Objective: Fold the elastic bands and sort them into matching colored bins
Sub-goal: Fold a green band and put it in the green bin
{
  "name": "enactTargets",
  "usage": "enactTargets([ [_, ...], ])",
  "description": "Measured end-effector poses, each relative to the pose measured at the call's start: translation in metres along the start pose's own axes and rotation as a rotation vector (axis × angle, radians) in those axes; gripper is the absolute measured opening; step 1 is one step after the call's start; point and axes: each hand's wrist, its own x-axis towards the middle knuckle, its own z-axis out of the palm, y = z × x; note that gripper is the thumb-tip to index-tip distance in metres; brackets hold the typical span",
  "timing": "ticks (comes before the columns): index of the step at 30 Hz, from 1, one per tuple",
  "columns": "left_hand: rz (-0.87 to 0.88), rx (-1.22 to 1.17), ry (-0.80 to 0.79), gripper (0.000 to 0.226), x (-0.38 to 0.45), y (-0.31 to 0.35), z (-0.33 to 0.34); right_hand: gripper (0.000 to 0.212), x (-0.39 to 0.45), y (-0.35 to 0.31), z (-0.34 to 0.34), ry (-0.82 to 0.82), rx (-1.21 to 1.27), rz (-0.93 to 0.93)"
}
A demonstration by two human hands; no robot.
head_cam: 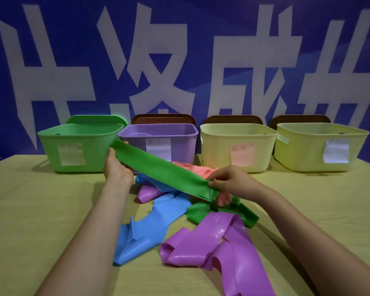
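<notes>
You've got the green band (165, 170) stretched out flat between both hands, up off the table (30, 199) and slanting from upper left down to lower right. Your left hand (115, 167) is closed round its far end, thumb on top, right in front of the green bin (81, 146) and the purple bin (158, 142). Your right hand (231, 180) pinches the near end, fingertips tight on the edge, with the band's tail drooping just below. Under the band lies the heap: a blue band (145, 227) sprawled to the left, a purple band (220, 248) looped and crumpled nearest you, another green band (244, 212) tucked behind it, and a pink band (197, 167) peeking out by the bins. At the back, four bins stand in a row against the blue banner (179, 50): green, purple, then a pale yellow bin (237, 146) with a pink label, and a yellow-green bin (320, 146) on the far right.
</notes>
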Motion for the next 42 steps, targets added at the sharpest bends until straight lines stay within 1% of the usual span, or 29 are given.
enactTargets([
  [1,0.004,0.008,-0.005,0.033,-0.001,0.000,0.000,0.012,-0.001,0.000,0.002,-0.012,0.018,0.007],
  [2,0.007,0.014,-0.009,0.034,-0.001,-0.001,0.001,0.010,0.000,0.000,0.003,0.014,0.004,-0.001],
  [5,0.010,0.040,-0.011,0.034,0.004,-0.004,0.000,0.012,0.006,0.007,0.005,0.183,-0.159,-0.091],
  [7,0.015,0.065,-0.024,0.035,0.008,-0.007,-0.001,0.012,0.006,0.008,0.006,0.233,-0.175,-0.135],
  [11,0.029,0.068,-0.027,0.036,0.010,-0.010,-0.001,0.011,0.005,0.001,0.007,0.365,0.005,-0.167],
  [13,0.012,0.064,-0.043,0.036,0.008,-0.011,0.000,0.014,0.004,-0.005,0.006,0.364,0.178,-0.104],
  [15,-0.007,0.051,-0.059,0.034,0.007,-0.011,0.001,0.020,0.002,-0.009,0.002,0.237,0.439,-0.029],
  [17,-0.010,0.050,-0.061,0.034,0.008,-0.012,0.000,0.018,-0.001,-0.011,-0.002,0.014,0.635,0.034],
  [18,-0.003,0.053,-0.059,0.035,0.008,-0.014,0.000,0.015,-0.004,-0.013,-0.003,-0.117,0.675,0.071],
  [20,0.029,0.091,-0.060,0.037,0.009,-0.015,-0.001,0.019,-0.007,-0.015,0.000,-0.348,0.650,0.132],
  [21,0.050,0.114,-0.060,0.037,0.009,-0.016,-0.001,0.021,-0.008,-0.015,0.003,-0.423,0.597,0.141],
  [23,0.089,0.127,-0.060,0.034,0.007,-0.018,0.001,0.018,-0.008,-0.013,0.009,-0.488,0.429,0.110],
  [25,0.107,0.118,-0.068,0.030,0.003,-0.021,0.005,0.014,-0.006,-0.008,0.013,-0.433,0.231,0.052],
  [27,0.111,0.137,-0.095,0.026,-0.003,-0.027,0.010,0.021,-0.004,-0.006,0.012,-0.296,0.147,0.004],
  [30,0.126,0.210,-0.115,0.022,-0.020,-0.040,0.024,0.025,-0.002,-0.009,0.007,-0.037,0.167,-0.075],
  [32,0.141,0.280,-0.148,0.030,-0.035,-0.050,0.035,0.020,0.000,-0.009,0.004,0.136,0.248,-0.115],
  [33,0.149,0.314,-0.170,0.033,-0.045,-0.055,0.040,0.017,0.001,-0.010,0.003,0.197,0.292,-0.128],
  [35,0.163,0.401,-0.238,0.035,-0.066,-0.064,0.049,0.012,0.001,-0.011,0.002,0.271,0.372,-0.156],
  [38,0.209,0.585,-0.383,0.023,-0.094,-0.075,0.054,0.012,0.001,-0.015,0.004,0.330,0.491,-0.206],
  [39,0.209,0.624,-0.408,0.022,-0.102,-0.077,0.054,0.010,0.000,-0.017,0.005,0.343,0.519,-0.224],
  [41,0.205,0.664,-0.454,0.027,-0.113,-0.080,0.053,0.003,0.000,-0.020,0.006,0.366,0.542,-0.237],
  [42,0.213,0.683,-0.473,0.028,-0.115,-0.082,0.053,0.003,0.000,-0.020,0.006,0.374,0.533,-0.235],
])
